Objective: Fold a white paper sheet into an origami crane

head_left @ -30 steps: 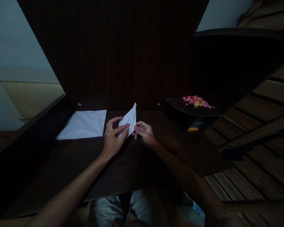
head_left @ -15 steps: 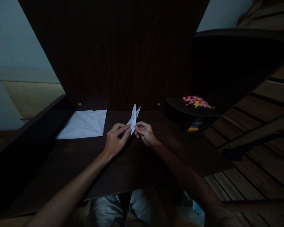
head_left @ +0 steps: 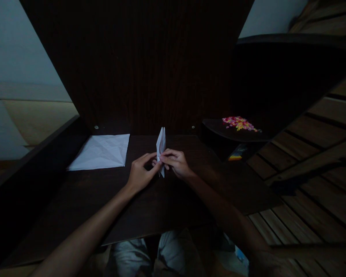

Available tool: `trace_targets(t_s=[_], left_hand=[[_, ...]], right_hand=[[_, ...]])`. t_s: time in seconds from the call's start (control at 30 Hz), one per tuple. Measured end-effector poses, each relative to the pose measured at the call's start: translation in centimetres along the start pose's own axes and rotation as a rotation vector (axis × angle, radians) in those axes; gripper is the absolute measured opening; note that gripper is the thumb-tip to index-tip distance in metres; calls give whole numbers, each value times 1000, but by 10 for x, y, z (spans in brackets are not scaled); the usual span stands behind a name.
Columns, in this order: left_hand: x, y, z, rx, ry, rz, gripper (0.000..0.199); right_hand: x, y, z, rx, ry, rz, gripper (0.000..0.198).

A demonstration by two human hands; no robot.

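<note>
A narrow piece of folded white paper [head_left: 160,142] stands upright between my hands above the dark desk top. Its pointed tips face away from me, and a lower point shows beneath my fingers. My left hand [head_left: 142,169] pinches it from the left with thumb and fingers. From the right, my right hand [head_left: 174,161] grips the same paper, its thumb and index finger near the middle. Some of the paper's centre is covered by my fingertips. Further left, a stack of creased white paper sheets [head_left: 102,152] lies flat on the desk.
The dark wooden desk [head_left: 138,215] has a tall back panel and a raised left side board [head_left: 37,154]. On a small corner shelf [head_left: 216,129] at right sits a heap of pink, red and yellow small pieces [head_left: 240,123]. Wooden slats [head_left: 320,154] lie beyond.
The folded paper has turned; its two upper points, spread before, now stand close together, and a lower point shows below. My right hand's fingers have shifted left onto the paper's middle.
</note>
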State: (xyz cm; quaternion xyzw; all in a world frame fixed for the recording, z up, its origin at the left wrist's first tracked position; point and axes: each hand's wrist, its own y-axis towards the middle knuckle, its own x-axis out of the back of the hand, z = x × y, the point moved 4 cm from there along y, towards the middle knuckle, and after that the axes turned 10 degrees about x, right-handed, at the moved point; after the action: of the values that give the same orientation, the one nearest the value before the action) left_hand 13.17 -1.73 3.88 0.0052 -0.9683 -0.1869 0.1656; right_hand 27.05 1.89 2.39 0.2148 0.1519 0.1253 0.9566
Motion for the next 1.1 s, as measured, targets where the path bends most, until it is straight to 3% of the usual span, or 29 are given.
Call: trace_targets(t_s=[0.17, 0.3, 0.4, 0.5, 0.7, 1.1], left_hand=[[-2, 2, 8, 102, -139, 30, 33], [-1, 5, 11, 196, -252, 39, 36], [1, 8, 12, 273, -334, 67, 37], [3, 9, 12, 314, -377, 98, 34], [3, 8, 8, 275, -288, 167, 25], [4, 8, -1, 234, -231, 233, 26]], right_hand=[[2, 0, 0, -8, -95, -19, 27], [10, 3, 15, 130, -306, -180, 32], [14, 5, 24, 194, -307, -268, 44], [12, 8, 23, 106, -153, -206, 53], [6, 0, 12, -96, -106, -45, 39], [9, -1, 9, -89, -106, -97, 30]])
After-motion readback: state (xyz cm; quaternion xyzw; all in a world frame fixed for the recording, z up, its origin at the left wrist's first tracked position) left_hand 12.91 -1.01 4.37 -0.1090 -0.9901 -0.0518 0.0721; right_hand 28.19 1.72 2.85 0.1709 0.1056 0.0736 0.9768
